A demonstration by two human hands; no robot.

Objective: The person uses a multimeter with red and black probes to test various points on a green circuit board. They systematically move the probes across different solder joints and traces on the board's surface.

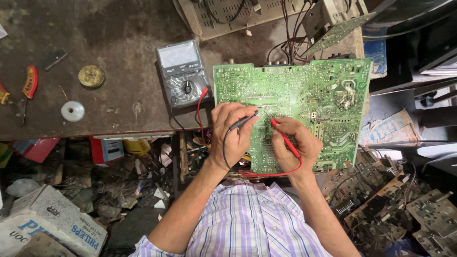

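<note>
Probes meet on the green circuit board (pixel 304 95) at the bench (pixel 114 71) edge: left hand (pixel 233 133) closed around the black probe (pixel 243 122), right hand (pixel 297 145) pinching the red probe (pixel 284 138). Analog multimeter (pixel 183 71) sits just beside the board.

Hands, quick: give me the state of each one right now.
Left hand: closed on the black probe, tip down on the green circuit board.
Right hand: closed on the red probe, tip on the same board.
</note>
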